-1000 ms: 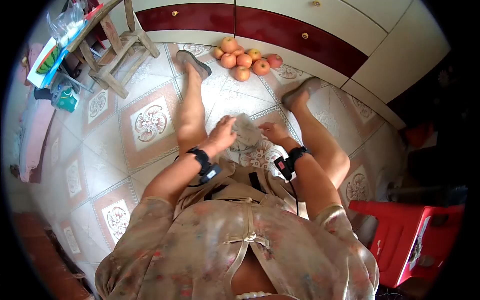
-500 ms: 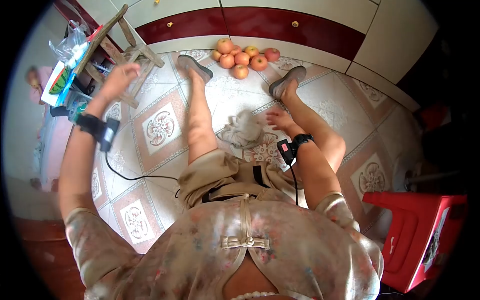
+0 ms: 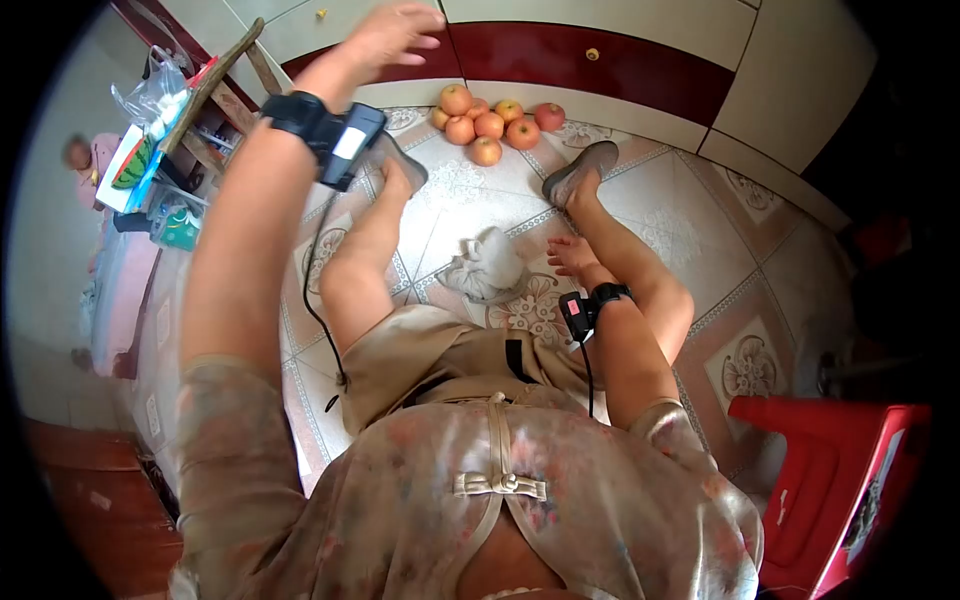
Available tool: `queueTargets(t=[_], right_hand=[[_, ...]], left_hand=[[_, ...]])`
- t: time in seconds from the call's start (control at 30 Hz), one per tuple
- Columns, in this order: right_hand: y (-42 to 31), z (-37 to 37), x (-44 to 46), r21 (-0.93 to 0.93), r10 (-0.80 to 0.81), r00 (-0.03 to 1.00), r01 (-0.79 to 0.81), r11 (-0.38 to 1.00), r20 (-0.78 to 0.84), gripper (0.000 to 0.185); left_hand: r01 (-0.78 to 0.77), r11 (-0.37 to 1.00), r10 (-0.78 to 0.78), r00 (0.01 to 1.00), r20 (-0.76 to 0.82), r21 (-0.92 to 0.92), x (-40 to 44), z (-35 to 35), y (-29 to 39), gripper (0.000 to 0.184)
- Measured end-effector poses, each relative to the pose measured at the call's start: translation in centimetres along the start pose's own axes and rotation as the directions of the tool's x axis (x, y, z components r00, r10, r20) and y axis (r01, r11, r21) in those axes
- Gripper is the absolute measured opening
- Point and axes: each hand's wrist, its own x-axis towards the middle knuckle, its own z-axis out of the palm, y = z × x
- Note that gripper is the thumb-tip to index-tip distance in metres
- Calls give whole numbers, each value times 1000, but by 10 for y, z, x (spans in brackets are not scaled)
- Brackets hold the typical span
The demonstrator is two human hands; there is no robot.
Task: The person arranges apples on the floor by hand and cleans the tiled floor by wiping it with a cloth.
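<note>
My left hand is raised in front of the cabinet, with its fingers stretched out and nothing in them. Beyond my feet, a heap of several apples lies on the floor against the cabinet base, below and to the right of that hand. Near my right knee, my right hand hangs with loosely spread fingers, holding nothing. Just left of it, a crumpled grey-white cloth lies on the tiles between my legs; the hand appears apart from it. Each wrist wears a black strap with a small cabled box.
A cabinet with dark red drawers spans the far side. At left, a wooden stool or chair frame stands by a clear plastic bag and a teal container. A red plastic stool is at lower right.
My left hand has swung up and to the right, from beside the wooden frame to in front of the cabinet. My right hand has shifted slightly; the apples and cloth stay put.
</note>
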Motion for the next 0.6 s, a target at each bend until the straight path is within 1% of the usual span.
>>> queueTargets(t=[0.03,0.07,0.1,0.13,0.2,0.23,0.27,0.3,0.37,0.4,0.43,0.47,0.5,0.53,0.57,0.6], right_hand=[[-4,1,-1,-10,9,1000,-9,1000,8,33],[-8,2,-3,-22,18,1000,-17,1000,17,33],[-9,3,-5,-36,32,999,-31,999,23,33],[-8,3,-5,-35,19,999,-18,999,33,33],[-5,8,-3,-45,-4,998,7,999,68,33],[-7,11,0,-76,17,996,-10,997,90,33],[-10,11,1,-105,39,994,-28,994,106,32],[-6,12,0,-134,72,990,-56,989,119,32],[5,16,11,-176,96,984,-69,982,150,36],[8,19,16,-203,107,980,-72,977,169,39],[10,25,17,-227,112,979,-71,971,173,42],[13,30,14,-252,114,979,-69,965,169,46],[14,32,12,-277,116,980,-68,958,160,49],[15,36,10,-322,54,973,22,946,226,58],[16,43,8,-371,17,973,71,926,229,59],[21,50,13,-421,-25,970,127,898,240,60]], left_hand=[[42,993,-43,999,-4,-107,1,17,-13,34],[55,978,-49,998,35,-199,6,31,-39,32],[129,963,-124,992,33,-239,8,50,-61,28],[170,950,-154,985,78,-263,9,67,-97,27],[289,892,-269,957,106,-347,-14,106,-151,27],[324,851,-296,946,131,-413,-22,128,-203,29],[457,829,-428,889,159,-323,-36,147,-221,28],[548,785,-516,837,182,-290,-52,168,-244,27],[623,743,-571,780,256,-244,-84,197,-292,22],[614,763,-581,789,201,-202,-98,215,-308,22],[650,742,-625,760,181,-166,-114,223,-305,22],[608,781,-598,794,107,-146,-125,235,-310,26],[567,810,-545,822,164,-150,-133,247,-329,36],[545,829,-525,835,161,-124,-139,253,-334,43],[523,846,-507,849,151,-103,-145,260,-340,51],[464,884,-449,876,175,-53,-148,258,-332,55]])
